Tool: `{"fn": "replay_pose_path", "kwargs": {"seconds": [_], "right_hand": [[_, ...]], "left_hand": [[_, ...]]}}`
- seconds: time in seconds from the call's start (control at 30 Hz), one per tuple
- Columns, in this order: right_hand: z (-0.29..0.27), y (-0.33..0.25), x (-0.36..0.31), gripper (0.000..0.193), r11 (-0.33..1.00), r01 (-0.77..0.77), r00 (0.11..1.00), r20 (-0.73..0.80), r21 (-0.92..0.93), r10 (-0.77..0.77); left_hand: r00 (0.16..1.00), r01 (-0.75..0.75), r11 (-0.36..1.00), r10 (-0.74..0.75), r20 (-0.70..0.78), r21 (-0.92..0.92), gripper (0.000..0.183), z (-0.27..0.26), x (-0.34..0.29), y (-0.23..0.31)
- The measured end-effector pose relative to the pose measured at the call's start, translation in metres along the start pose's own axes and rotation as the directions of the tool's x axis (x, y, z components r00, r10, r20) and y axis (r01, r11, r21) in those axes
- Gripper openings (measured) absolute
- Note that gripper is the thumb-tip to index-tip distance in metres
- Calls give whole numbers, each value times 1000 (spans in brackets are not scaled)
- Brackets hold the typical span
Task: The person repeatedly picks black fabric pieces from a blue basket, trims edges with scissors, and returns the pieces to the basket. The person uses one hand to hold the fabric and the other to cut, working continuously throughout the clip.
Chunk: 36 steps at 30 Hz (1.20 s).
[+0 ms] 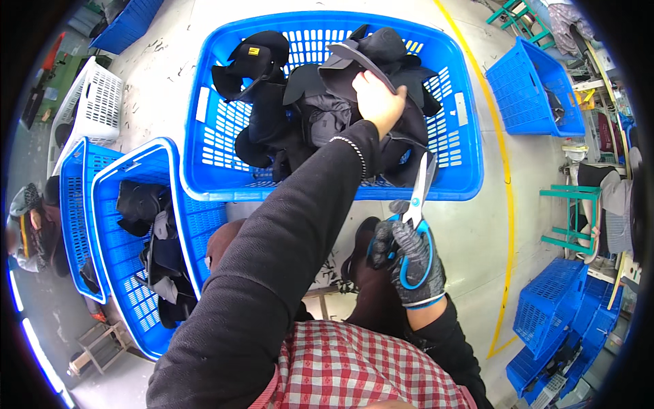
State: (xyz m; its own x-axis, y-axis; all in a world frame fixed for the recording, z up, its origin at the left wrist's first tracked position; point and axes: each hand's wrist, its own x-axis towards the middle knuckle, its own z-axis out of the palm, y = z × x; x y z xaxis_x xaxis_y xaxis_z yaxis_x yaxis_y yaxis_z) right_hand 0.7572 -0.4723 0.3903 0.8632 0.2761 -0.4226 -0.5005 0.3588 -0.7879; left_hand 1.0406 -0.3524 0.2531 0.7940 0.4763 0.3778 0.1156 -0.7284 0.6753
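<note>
A dark grey cap piece (338, 77) is lifted on edge among the other black caps (269, 129) in the large blue basket (231, 193), right of the middle and toward the far side. Its stiff, curved brim edge runs slantwise from upper left to lower right, and the fingers of the bare left hand (379, 105) are closed on the lower right stretch of that edge, the thumb out to the right; most of the piece lies to the left of and beyond the knuckles. The left hand is thus the nearer one, its forearm crossing the basket's near rim. The gloved right hand (414, 262) is outside that rim, lower right of the piece, its fingers curled round the blue handles of a pair of scissors (415, 206). The blades point up and away, their tips reaching over the rim and well apart from the cap piece; how wide they stand I cannot tell. Caps crowd the left hand on the near and left sides, while the basket's slotted right wall (446, 126) has some bare room beside it. Beyond the right rim lies open floor (470, 249) up to a yellow line (505, 163); on the left, a second blue basket (100, 225) hems in the near corner.
</note>
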Motion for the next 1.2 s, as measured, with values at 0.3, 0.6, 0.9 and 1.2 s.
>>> {"fn": "replay_pose_path", "kwargs": {"seconds": [0.3,0.6,0.9,1.2], "right_hand": [[-7,-2,-10,43,903,359,914,106,238,-391],[-33,-4,-53,43,731,679,734,96,-67,-672],[-55,24,-95,46,765,536,843,166,-357,-512],[-58,20,-104,41,765,467,875,104,-443,-473]], "left_hand": [[978,-2,764,137,159,-645,30,-226,67,-12],[958,-186,687,284,24,-703,36,-470,-82,41],[962,270,748,-186,199,-606,51,-409,-177,-39],[989,116,752,-29,144,-649,55,-408,-179,-35]]}}
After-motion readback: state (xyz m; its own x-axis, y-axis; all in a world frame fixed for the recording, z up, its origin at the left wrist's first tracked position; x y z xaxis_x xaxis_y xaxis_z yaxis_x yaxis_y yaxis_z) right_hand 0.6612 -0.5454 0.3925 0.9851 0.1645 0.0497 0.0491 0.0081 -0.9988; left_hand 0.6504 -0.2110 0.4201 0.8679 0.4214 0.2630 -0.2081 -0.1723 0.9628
